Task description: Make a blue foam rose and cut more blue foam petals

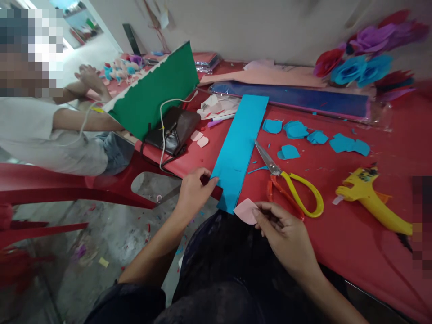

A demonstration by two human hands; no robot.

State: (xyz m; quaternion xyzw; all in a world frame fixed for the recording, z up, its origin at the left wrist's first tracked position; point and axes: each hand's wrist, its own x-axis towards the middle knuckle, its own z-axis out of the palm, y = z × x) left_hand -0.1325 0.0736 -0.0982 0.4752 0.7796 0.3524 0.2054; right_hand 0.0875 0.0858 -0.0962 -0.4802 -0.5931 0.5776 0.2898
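My left hand pinches the near left edge of a long blue strip, which lies slanting across the red table and juts past its front edge. Between the thumb and fingers of my right hand is a pink petal-shaped piece, held beside the strip's near end. Scissors with yellow and orange handles lie partly open right of the strip, their tips by its edge. Several blue cut pieces are spread beyond the scissors. Two small pink pieces lie left of the strip.
A yellow glue gun lies at the right. Paper flowers stand at the back right, near a wrapped dark blue pack. A black bag and green board are at the left, where a person in a white shirt sits.
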